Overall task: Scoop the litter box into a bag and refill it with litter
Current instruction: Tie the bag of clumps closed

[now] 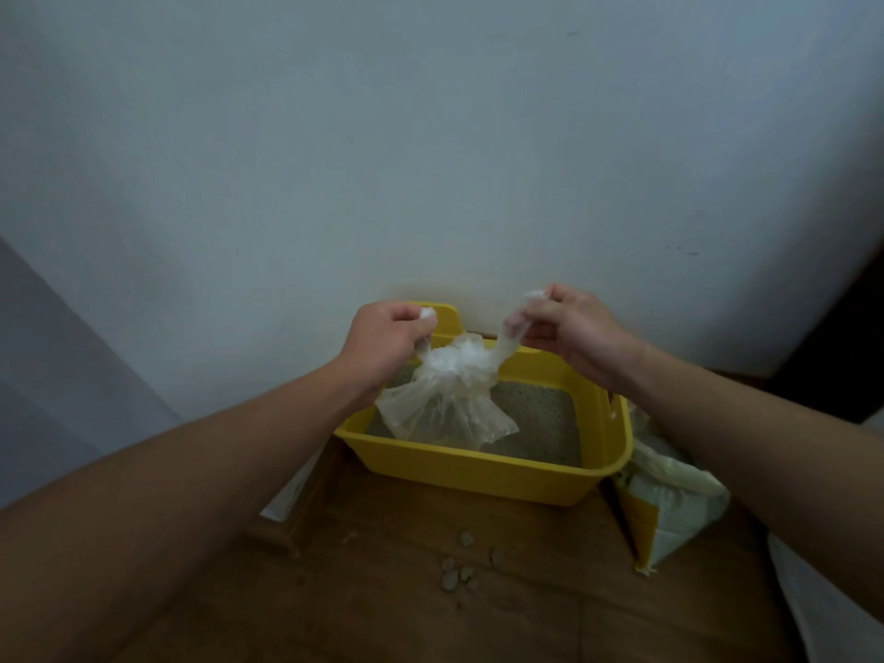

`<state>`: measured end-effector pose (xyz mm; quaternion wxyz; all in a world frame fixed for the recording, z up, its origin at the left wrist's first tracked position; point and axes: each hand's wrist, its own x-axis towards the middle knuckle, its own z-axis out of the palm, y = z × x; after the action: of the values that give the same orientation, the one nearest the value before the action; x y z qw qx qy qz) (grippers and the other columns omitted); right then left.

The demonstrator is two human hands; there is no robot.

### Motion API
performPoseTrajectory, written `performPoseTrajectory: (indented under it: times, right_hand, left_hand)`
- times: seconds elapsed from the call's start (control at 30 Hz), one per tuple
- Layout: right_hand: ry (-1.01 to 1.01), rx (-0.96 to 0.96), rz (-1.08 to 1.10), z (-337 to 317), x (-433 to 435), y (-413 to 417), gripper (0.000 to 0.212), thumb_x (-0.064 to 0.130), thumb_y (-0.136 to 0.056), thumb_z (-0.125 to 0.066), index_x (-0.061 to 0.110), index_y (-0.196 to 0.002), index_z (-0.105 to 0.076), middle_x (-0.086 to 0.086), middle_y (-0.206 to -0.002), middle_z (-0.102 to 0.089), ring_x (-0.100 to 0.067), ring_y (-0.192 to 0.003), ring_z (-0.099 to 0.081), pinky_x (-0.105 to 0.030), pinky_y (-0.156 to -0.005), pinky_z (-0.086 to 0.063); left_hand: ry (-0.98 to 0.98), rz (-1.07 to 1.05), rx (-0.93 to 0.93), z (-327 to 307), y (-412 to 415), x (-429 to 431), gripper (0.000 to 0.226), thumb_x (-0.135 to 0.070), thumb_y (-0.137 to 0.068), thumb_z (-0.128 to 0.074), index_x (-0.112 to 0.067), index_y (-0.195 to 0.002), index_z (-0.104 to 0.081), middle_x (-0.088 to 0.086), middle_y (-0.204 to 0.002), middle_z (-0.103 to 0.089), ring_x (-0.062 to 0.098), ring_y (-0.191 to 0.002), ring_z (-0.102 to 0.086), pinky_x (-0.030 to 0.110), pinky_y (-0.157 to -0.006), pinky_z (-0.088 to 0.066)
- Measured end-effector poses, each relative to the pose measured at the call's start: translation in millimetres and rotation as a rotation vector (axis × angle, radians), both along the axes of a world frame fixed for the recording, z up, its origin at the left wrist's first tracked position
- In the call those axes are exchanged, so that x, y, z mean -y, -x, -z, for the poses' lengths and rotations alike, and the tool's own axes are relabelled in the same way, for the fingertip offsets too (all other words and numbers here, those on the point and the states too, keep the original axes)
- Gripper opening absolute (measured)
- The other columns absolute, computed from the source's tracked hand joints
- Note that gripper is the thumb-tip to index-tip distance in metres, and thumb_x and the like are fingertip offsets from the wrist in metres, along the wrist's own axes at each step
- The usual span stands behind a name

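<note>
Two ends of bag gripped, left hand, right hand, litter in yellow box

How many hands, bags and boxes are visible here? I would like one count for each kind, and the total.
hands: 2, the left hand and the right hand
clear plastic bag: 1
litter sack: 1
yellow litter box: 1
Total: 5

Both hands pulling bag ends over litter box.
</note>
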<state>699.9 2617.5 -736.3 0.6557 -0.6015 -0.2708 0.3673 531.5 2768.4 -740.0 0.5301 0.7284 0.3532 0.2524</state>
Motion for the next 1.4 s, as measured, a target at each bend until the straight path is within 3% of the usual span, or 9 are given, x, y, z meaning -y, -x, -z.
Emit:
performPoseTrajectory:
  times: [0.17,0.33,0.57,0.77,0.87,1.03,1.17,1.27,1.4]
  right_hand:
    - [0.006,0.12,-0.009,-8.8,-6.9,22.3,0.031,-0.021,-0.083,-0.049,0.01,-0.083,-0.05,-0.013,-0.083,-0.069,-0.019,-0.06,-0.061,-0.036,-0.069,-0.052]
    - [0.058,0.195,-0.064,-18.6,-7.2,36.3,0.038,-0.021,-0.076,-0.056,0.011,-0.097,-0.055,-0.014,-0.085,-0.068,-0.022,-0.067,-0.057,-0.031,-0.06,-0.045]
    - [0.206,0.509,-0.006,-25.3,-2.2,47.5,0.042,0.03,-0.076,-0.082,0.016,-0.109,-0.059,0.001,-0.082,-0.065,-0.006,-0.068,-0.057,-0.022,-0.061,-0.047]
    - [0.234,0.667,0.15,-27.8,-8.7,45.5,0.029,0.01,-0.075,-0.073,0.022,-0.099,-0.061,0.002,-0.078,-0.066,-0.015,-0.072,-0.063,-0.033,-0.069,-0.053]
    - [0.237,0.675,0.204,-35.6,-10.5,43.0,0.026,0.012,-0.076,-0.072,0.022,-0.098,-0.062,0.001,-0.08,-0.068,-0.018,-0.076,-0.067,-0.037,-0.075,-0.056]
    - [0.219,0.735,0.233,-39.7,-8.9,48.2,0.026,0.012,-0.08,-0.067,0.024,-0.102,-0.059,0.009,-0.072,-0.061,-0.004,-0.068,-0.058,-0.011,-0.058,-0.042]
    - [0.209,0.767,0.237,-39.4,-5.7,54.9,0.029,0.013,-0.081,-0.063,0.025,-0.107,-0.056,0.01,-0.069,-0.058,0.0,-0.069,-0.056,-0.016,-0.062,-0.042]
    - [0.257,0.787,0.213,-49.7,-5.3,58.3,0.031,0.013,-0.083,-0.06,0.023,-0.112,-0.056,0.01,-0.071,-0.06,-0.003,-0.072,-0.058,-0.024,-0.065,-0.046]
    - [0.335,0.789,0.155,-79.3,-3.6,62.5,0.032,0.01,-0.083,-0.056,0.019,-0.113,-0.057,0.011,-0.071,-0.059,-0.016,-0.081,-0.061,-0.032,-0.07,-0.048]
  left_hand:
    - [0.098,0.099,0.077,-14.0,-2.4,24.0,0.015,-0.006,-0.088,-0.069,-0.02,-0.092,-0.072,0.002,-0.068,-0.064,0.016,-0.065,-0.057,0.027,-0.062,-0.048]
    - [0.079,0.22,0.079,-16.0,-3.7,37.5,0.04,0.008,-0.085,-0.066,-0.003,-0.123,-0.064,0.015,-0.079,-0.06,0.022,-0.071,-0.053,0.034,-0.069,-0.045]
    - [-0.078,0.349,0.12,-9.6,-1.4,39.3,0.047,0.014,-0.084,-0.06,-0.027,-0.105,-0.067,0.009,-0.074,-0.067,0.024,-0.069,-0.06,0.041,-0.072,-0.051]
    - [-0.291,0.262,0.071,-7.3,-3.2,43.1,0.051,-0.014,-0.077,-0.081,-0.031,-0.119,-0.059,-0.005,-0.092,-0.056,0.013,-0.079,-0.056,0.03,-0.071,-0.049]
    - [-0.348,0.243,-0.068,-3.7,5.0,44.7,0.084,-0.043,-0.067,-0.086,-0.031,-0.138,-0.043,-0.008,-0.121,-0.048,0.008,-0.106,-0.05,0.022,-0.082,-0.044]
    - [-0.305,0.313,-0.247,16.2,11.6,48.6,0.115,-0.049,-0.06,-0.09,-0.031,-0.152,-0.023,-0.004,-0.146,-0.038,0.014,-0.129,-0.041,0.037,-0.099,-0.045]
    - [-0.207,0.352,-0.217,30.4,6.2,50.9,0.113,-0.049,-0.056,-0.09,-0.036,-0.148,-0.028,-0.002,-0.146,-0.041,0.016,-0.128,-0.047,0.048,-0.098,-0.05]
    - [-0.149,0.401,-0.151,27.1,-1.5,56.6,0.093,-0.037,-0.064,-0.09,-0.036,-0.139,-0.035,-0.009,-0.134,-0.052,0.01,-0.119,-0.056,0.037,-0.091,-0.055]
    - [-0.159,0.417,-0.067,1.1,-10.6,70.9,0.09,-0.019,-0.068,-0.09,-0.042,-0.132,-0.031,-0.03,-0.123,-0.045,-0.024,-0.112,-0.044,0.006,-0.085,-0.042]
